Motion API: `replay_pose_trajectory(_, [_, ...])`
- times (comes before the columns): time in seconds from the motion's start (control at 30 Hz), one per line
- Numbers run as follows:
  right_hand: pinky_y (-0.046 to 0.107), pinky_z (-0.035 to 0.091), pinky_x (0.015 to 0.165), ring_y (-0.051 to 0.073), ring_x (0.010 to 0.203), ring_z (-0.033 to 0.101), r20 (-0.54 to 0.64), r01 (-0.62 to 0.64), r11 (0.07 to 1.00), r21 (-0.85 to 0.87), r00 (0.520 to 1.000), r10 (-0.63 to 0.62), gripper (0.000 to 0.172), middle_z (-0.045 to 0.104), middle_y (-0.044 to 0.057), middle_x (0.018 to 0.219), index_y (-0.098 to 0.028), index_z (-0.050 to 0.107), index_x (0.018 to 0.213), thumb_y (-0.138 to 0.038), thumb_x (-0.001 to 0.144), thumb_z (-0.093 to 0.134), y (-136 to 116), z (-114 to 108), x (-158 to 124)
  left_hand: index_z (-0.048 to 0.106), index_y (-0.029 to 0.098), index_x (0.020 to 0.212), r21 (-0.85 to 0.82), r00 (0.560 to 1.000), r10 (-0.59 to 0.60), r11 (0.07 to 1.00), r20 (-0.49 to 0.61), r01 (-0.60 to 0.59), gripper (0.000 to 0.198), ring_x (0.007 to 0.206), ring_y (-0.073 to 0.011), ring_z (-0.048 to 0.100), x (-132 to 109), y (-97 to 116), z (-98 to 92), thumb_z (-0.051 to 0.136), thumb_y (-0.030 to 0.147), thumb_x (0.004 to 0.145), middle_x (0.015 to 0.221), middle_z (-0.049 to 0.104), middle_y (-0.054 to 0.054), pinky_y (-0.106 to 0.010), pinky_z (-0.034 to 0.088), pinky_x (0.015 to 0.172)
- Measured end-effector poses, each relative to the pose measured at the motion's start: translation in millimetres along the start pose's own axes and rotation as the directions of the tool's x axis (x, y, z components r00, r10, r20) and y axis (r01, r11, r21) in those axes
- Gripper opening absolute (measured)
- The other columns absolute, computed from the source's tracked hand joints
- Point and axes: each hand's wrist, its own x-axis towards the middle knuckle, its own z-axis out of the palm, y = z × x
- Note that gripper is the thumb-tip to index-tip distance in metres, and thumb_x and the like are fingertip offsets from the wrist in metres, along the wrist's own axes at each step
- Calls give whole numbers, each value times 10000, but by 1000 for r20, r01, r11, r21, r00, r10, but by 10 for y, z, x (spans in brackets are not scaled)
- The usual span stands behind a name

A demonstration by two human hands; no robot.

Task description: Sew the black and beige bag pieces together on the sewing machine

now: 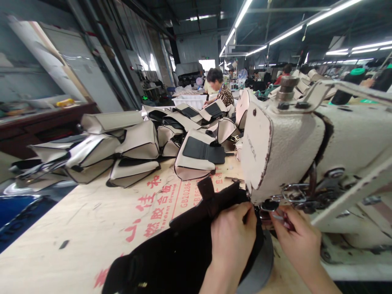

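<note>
My left hand is closed on the upper edge of a black bag piece, which lies on the plywood table with a strap sticking up from it. A grey panel shows along its right side. Close by, beneath the head of a cream sewing machine, the fingers of my right hand are pinched near the needle area. Something small and greyish shows between them, too unclear to name. The machine head hides the needle, and my left hand covers part of the black piece.
Several beige bags with black edging are heaped across the back of the plywood table. One bag with a dark pocket lies nearest the machine. A blue container stands at the left edge. Another person sits farther back.
</note>
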Motion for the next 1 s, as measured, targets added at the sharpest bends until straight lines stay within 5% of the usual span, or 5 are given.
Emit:
replay_pose_trajectory(0.2, [234,419,551,129,513,531,-29,-79,994,77,996,81,143,618,28,675,-171,629,834,-299,819,566,-17,-44,-98,698,232,823,-107,1000,5,994,9,-4,238,694,-123,632,-21,-38,17,460,213,827,831,714,1,-157,368,538])
replay_pose_trajectory(0.3, [208,387,505,108,477,485,129,-258,944,205,963,235,208,588,-1,612,-171,628,750,-362,816,582,-105,-47,-181,693,244,846,-157,1000,-11,987,5,12,245,719,-121,632,-28,-52,29,449,222,836,852,714,20,-154,389,568])
replay_pose_trajectory(0.53, [211,380,520,132,541,473,591,-703,595,390,687,424,388,509,-12,536,-160,552,616,-490,817,520,-436,46,-204,694,239,813,-152,999,-28,988,34,33,256,725,-129,633,7,-61,-1,440,241,842,816,712,17,-166,385,571])
replay_pose_trajectory(0.77, [189,181,358,69,359,274,726,-866,-93,491,347,594,446,338,-73,407,-191,402,537,-523,680,663,-746,170,-266,700,266,814,-54,996,-23,998,88,27,255,672,-121,625,-16,-45,-176,446,240,828,776,706,12,-180,346,545])
replay_pose_trajectory(1.0, [189,182,352,71,346,308,732,-855,-60,516,403,550,496,354,-57,388,-180,426,498,-597,653,645,-974,275,-410,696,244,678,105,997,-50,994,62,44,238,618,-141,616,-9,-45,-285,485,217,785,631,673,-1,-203,311,517])
